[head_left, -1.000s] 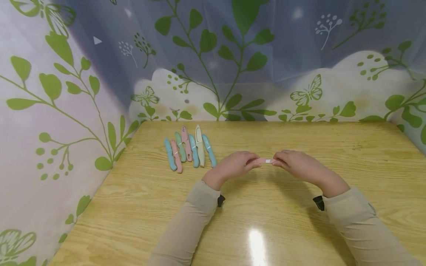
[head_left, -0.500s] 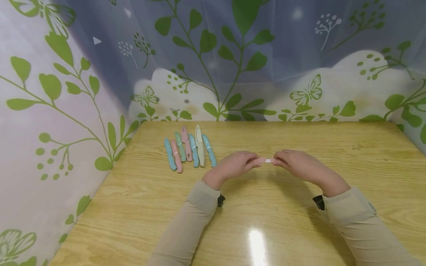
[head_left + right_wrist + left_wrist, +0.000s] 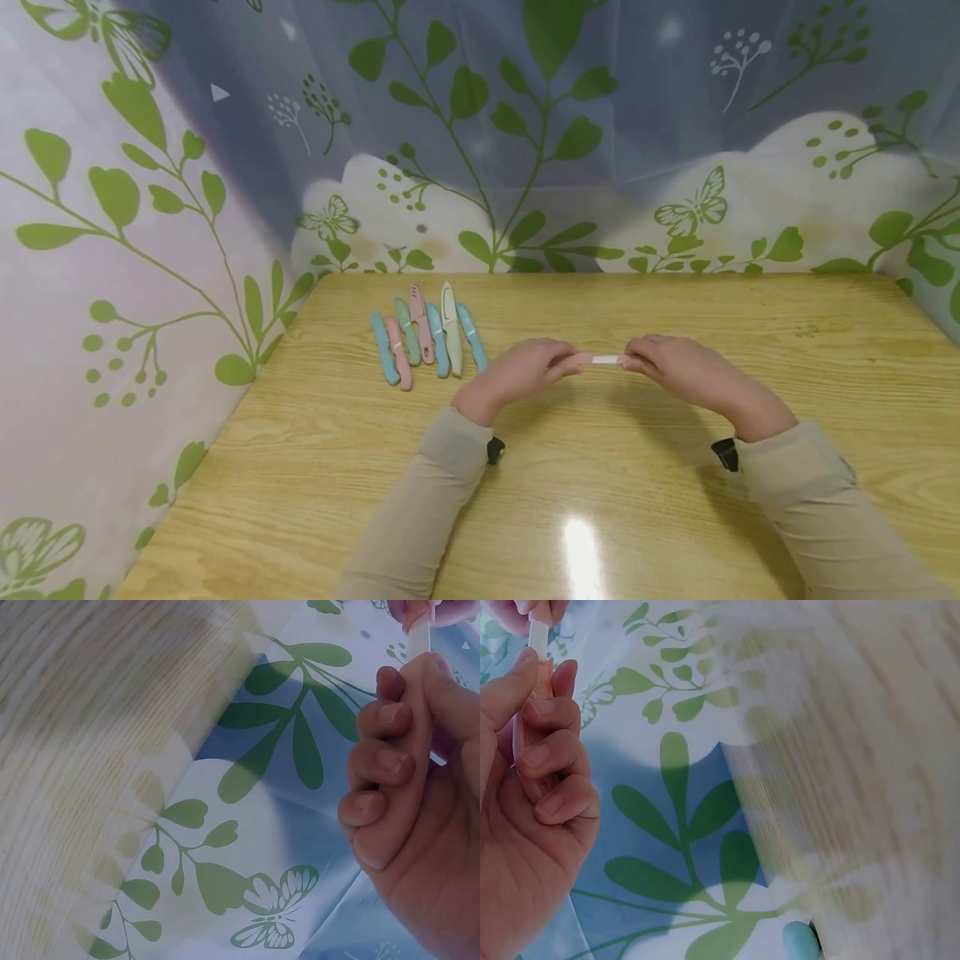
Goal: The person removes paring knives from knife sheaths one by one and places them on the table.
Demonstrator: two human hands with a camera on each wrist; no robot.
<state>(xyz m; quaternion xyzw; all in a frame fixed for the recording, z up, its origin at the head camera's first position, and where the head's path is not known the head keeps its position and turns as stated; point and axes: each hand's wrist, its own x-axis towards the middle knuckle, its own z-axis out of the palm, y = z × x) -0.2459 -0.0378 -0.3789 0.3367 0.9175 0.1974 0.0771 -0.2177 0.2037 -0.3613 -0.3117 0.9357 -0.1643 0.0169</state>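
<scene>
Both hands hold a pink knife level above the table in the head view. My left hand (image 3: 525, 369) has its fingers curled round one pink end, a sheath (image 3: 531, 750) by its look in the left wrist view. Round the pink handle (image 3: 405, 780) my right hand (image 3: 686, 377) is curled, its rounded butt showing below the fingers in the right wrist view. A short white stretch of blade (image 3: 605, 360) lies bare between the two pink parts.
At the back left of the wooden table (image 3: 600, 483) several knives lie side by side, among them a blue one (image 3: 385, 348), a pink one (image 3: 399, 354) and a cream one (image 3: 452, 329). Patterned cloth (image 3: 645, 100) hangs behind the table.
My hands have moved slightly apart, the right one to the right and the left one a little left. More of the white stretch between the pink parts shows.
</scene>
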